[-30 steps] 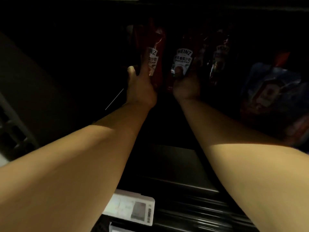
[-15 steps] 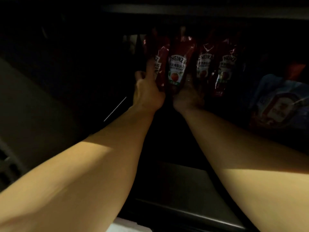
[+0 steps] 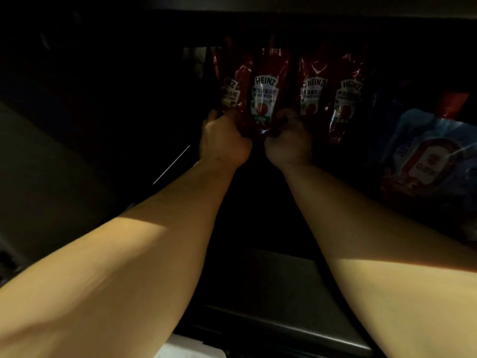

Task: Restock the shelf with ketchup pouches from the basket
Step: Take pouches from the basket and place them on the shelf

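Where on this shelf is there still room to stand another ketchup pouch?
Dark, seemingly bare room lies left of the leftmost ketchup pouch, beside the left hand, though it is too dim to be sure. To the right it is crowded: four pouches stand side by side, the right hand at their bases, then blue packs.

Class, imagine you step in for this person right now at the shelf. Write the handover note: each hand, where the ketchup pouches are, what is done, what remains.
Left hand: grips the foot of the leftmost ketchup pouch.
Right hand: fingers curled at the foot of the second pouch.
Pouches: four Heinz pouches stand upright in a row on the dark shelf; the third pouch and fourth pouch are untouched. Blue packs lie to their right.
Done: four pouches shelved.
Left: settle the two held pouches and let go. The basket is out of view, so the remaining stock cannot be told.
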### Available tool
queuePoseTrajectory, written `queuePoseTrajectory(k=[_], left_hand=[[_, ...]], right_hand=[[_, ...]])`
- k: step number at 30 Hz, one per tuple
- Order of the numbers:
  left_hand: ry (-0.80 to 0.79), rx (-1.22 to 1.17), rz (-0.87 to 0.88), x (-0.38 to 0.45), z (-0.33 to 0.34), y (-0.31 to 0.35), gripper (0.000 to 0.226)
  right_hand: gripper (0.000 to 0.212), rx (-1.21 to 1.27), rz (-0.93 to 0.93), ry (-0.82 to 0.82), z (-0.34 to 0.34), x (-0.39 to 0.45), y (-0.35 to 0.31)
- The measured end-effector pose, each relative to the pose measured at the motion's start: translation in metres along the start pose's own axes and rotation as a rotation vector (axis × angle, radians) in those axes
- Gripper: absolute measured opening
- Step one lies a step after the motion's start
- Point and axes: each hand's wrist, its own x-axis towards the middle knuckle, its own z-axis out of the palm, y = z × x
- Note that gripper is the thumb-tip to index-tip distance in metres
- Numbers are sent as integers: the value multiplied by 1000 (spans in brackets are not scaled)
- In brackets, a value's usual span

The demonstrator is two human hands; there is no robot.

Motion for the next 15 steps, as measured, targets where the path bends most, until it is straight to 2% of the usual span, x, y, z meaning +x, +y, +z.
queuePoseTrajectory(k=[4, 10, 15], left_hand=[[32, 4, -35, -2, -5, 1, 38], [23, 22, -72, -3, -3, -1, 25], [8, 34, -105, 1, -1, -2, 25]], right_hand=[[54, 8, 50, -72, -1, 1, 0], [25, -102, -10, -74, 4, 1, 6], [28, -184, -30, -126, 8, 5, 5]])
